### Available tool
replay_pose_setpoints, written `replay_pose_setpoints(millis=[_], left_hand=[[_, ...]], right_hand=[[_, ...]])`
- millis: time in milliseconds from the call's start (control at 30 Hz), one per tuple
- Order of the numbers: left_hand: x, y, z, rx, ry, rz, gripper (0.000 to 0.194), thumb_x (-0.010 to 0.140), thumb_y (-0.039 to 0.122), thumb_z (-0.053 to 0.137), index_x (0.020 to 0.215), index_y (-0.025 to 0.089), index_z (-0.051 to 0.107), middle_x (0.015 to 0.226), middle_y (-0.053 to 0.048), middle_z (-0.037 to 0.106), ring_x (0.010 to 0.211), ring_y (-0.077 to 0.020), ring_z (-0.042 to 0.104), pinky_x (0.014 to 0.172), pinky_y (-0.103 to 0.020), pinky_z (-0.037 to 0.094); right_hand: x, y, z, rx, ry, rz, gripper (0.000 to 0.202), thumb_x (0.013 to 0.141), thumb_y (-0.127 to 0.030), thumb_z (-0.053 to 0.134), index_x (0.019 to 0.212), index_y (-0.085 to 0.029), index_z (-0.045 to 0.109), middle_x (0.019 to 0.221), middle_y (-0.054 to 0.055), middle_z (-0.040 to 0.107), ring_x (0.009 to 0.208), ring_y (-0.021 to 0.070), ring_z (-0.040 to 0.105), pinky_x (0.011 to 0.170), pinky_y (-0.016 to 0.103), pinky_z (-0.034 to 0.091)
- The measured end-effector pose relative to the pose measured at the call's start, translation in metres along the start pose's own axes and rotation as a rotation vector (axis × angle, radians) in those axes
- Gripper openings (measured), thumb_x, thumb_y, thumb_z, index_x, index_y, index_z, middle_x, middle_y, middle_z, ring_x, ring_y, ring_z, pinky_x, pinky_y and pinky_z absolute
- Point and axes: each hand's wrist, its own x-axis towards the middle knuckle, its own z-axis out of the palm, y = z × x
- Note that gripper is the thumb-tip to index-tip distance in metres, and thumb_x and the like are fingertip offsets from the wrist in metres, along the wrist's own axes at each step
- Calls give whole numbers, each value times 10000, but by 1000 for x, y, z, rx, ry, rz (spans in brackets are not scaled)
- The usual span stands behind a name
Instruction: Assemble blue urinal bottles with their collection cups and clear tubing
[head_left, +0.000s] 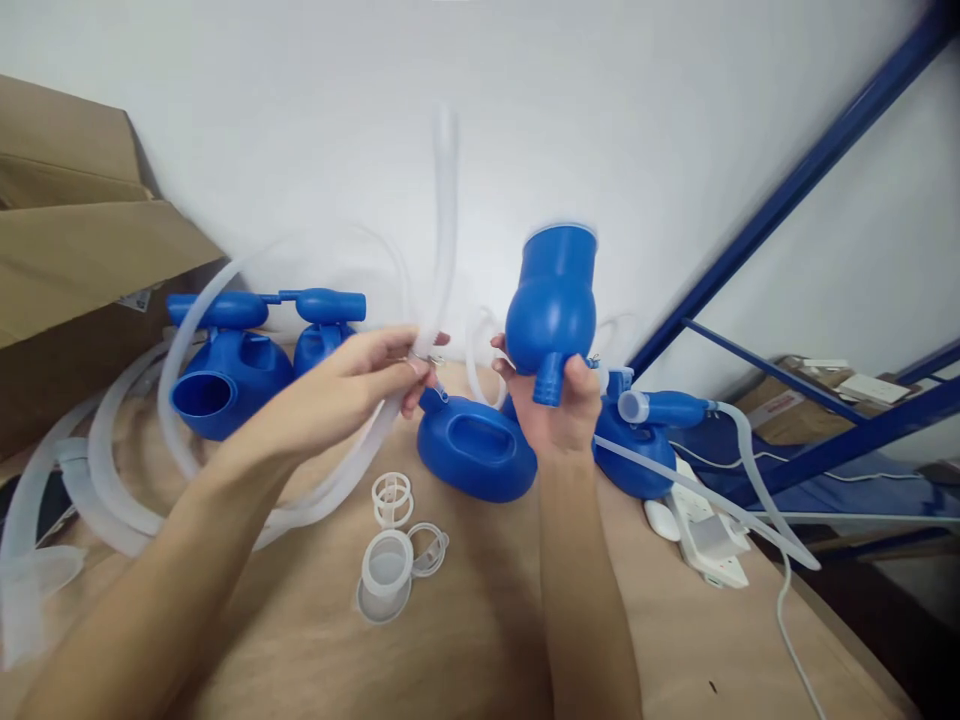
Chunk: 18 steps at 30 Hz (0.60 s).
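Blue plastic shows in the right hand [562, 415], whose fingers curl part-way round a bulb-shaped piece [553, 308], wide mouth up and ribbed spout pointing down. Its thumb lies beside the spout, and other fingertips show at the piece's left edge; the rest of those fingers are hidden behind it. The left hand [375, 368] has thumb and fingers closed on a translucent hose [445, 200]; above the grip the hose rises upright, its top end free and blurred, and below, it bends away to the left. Both items are held up over the wooden table [465, 640]. A blue bottle [480, 478] lies below and between the hands, and nearer the camera sits a white-rimmed cap [387, 565], just beside some thin rings. More blue bottles stand on either side.
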Motion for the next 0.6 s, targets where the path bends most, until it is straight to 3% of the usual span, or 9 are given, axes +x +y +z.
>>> replay_pose_setpoints(millis=[133,200,300,367,467,600], left_hand=[[1,-5,28,-13,-44,-22,322,985,422,582,1140,159,685,716,13,505,588,-124,466,540,-246,407],[4,-12,31,70,24,39,382,1023,473,540,1210,166,669,721,14,519,591,-127,485,538,-243,397],[8,-23,27,273,166,118,474,1041,513,521,1357,174,621,761,-2,592,644,-153,543,579,-261,429],[9,-27,23,352,191,115,558,1041,497,520,1492,169,526,767,-5,618,682,-176,581,620,-277,461],[8,-28,22,332,164,97,658,1032,437,510,1626,189,373,815,-11,656,726,-187,614,658,-287,485],[8,-23,24,223,150,78,618,1009,406,496,1590,197,458,891,-26,674,730,-178,578,683,-301,504]], right_hand=[[-12,-14,8,12,-91,-2,504,688,-466,813,1132,-270,679,1160,61,786,1259,359,696,1066,608,556],[-17,-18,14,44,-98,71,529,678,-475,827,1145,-279,675,1164,61,787,1297,371,673,1123,676,507],[-21,-21,19,125,-152,242,612,674,-619,806,1154,-259,684,1177,98,782,1297,410,661,1128,746,477],[-21,-20,19,171,-197,312,672,682,-700,761,1167,-240,688,1194,122,773,1296,423,655,1122,758,474],[-18,-15,17,183,-213,294,670,719,-722,712,1174,-230,695,1205,122,766,1300,398,655,1157,718,462],[-12,-8,14,167,-227,282,692,745,-790,630,1128,-223,731,1210,101,767,1257,372,685,1192,640,463]])
